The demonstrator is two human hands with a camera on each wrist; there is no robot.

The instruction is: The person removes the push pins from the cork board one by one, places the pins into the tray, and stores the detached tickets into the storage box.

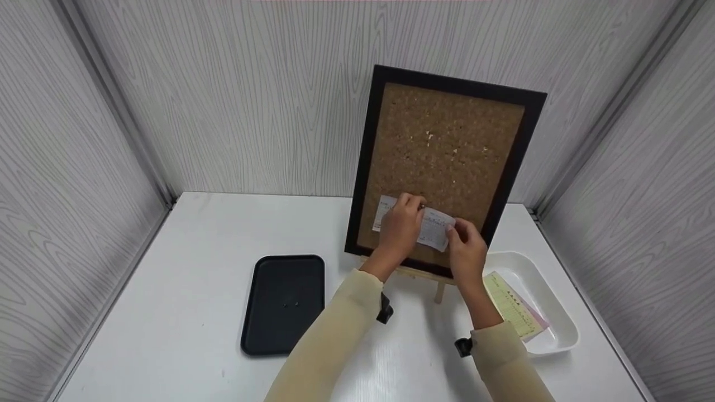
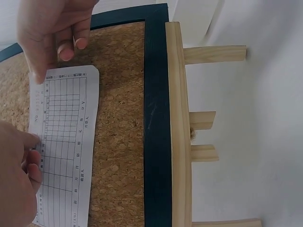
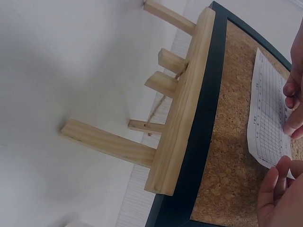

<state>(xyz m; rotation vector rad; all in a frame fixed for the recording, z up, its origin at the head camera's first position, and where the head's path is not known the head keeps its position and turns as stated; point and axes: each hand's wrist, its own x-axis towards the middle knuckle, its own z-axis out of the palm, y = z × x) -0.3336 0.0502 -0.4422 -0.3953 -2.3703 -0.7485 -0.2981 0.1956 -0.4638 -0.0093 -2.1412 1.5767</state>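
A long white printed paper slip (image 1: 433, 230) lies against the lower part of a cork board (image 1: 441, 151). My left hand (image 1: 401, 226) covers the slip's middle, fingers curled, pinching a small dark pin-like piece (image 1: 422, 206) near its upper edge. In the left wrist view, the left hand (image 2: 14, 175) touches the slip (image 2: 61, 142) along its upper edge. With thumb and fingers, my right hand (image 1: 468, 248) pinches the slip's right end; the right wrist view shows those fingers (image 3: 282, 175) at the slip's (image 3: 267, 113) near corner. The pin's point is hidden.
A wooden easel (image 3: 180, 109) supports the dark-framed board. The white tray (image 1: 567, 335) at right holds yellow and pink slips (image 1: 514, 307). At left, a black tray (image 1: 279, 279) has a few tiny dark pieces (image 1: 296, 304). Patterned panels surround the white table (image 1: 212, 234).
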